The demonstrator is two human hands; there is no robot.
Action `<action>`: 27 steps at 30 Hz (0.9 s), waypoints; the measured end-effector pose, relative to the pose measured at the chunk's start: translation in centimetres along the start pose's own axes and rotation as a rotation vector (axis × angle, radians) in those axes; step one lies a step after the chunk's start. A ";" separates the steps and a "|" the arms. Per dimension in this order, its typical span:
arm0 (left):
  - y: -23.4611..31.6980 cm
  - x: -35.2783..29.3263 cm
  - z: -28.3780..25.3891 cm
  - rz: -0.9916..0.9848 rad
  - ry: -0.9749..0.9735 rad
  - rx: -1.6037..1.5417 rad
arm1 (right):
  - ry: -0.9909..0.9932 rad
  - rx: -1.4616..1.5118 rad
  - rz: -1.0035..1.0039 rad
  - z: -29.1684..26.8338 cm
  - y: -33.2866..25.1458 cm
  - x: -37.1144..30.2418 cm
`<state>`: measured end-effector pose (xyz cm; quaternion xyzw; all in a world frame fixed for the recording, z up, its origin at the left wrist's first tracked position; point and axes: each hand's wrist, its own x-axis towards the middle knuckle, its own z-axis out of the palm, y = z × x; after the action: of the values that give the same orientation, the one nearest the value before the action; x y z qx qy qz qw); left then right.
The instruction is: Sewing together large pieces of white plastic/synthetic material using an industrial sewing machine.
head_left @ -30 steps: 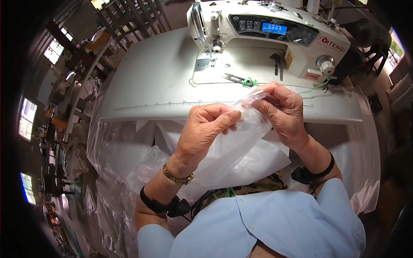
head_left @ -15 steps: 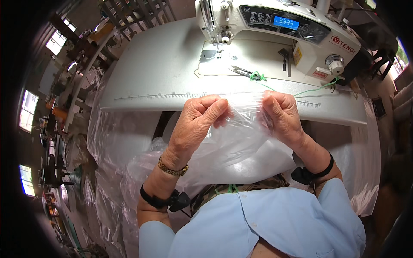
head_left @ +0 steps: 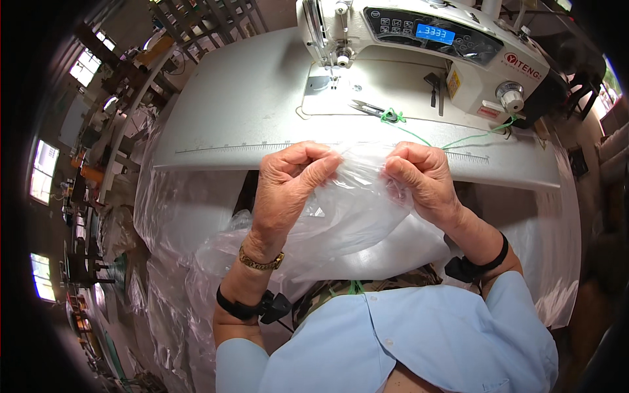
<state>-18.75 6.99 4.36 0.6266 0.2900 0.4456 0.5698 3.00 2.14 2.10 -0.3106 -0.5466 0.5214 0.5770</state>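
Observation:
Clear plastic film (head_left: 360, 187) is stretched between my two hands at the front edge of the sewing table, its bunched folds falling toward my lap. My left hand (head_left: 288, 183) pinches its upper left edge between thumb and fingers. On the other side, my right hand (head_left: 424, 180) pinches the upper right edge in the same way. Beyond the film stands a white sewing machine (head_left: 419, 52), its needle area lit. Thread snips (head_left: 373, 110) with green cord tied to the handle lie on the machine bed, apart from both hands.
A small black tool (head_left: 432, 88) lies under the machine arm. The green cord (head_left: 478, 136) runs from the snips to the machine's right side. A printed ruler (head_left: 229, 149) follows the table's front edge. More plastic sheeting (head_left: 177, 209) hangs at the left, beside cluttered benches.
My left hand has shifted slightly left, and my right hand slightly left too. The film between them has changed its folds. Both hands keep their pinch.

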 end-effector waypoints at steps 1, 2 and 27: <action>-0.1 0.0 0.0 0.000 -0.001 0.000 | -0.017 0.050 0.019 -0.1 0.0 0.0; -0.2 0.0 -0.1 0.067 0.004 0.029 | -0.016 0.049 0.020 -0.1 0.0 -0.1; -0.2 -1.6 0.2 0.506 0.021 0.309 | -0.211 -0.051 0.190 -0.6 -1.0 1.3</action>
<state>-19.26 5.52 3.78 0.7535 0.1950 0.5307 0.3354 3.68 3.23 3.33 -0.3189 -0.5856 0.5893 0.4562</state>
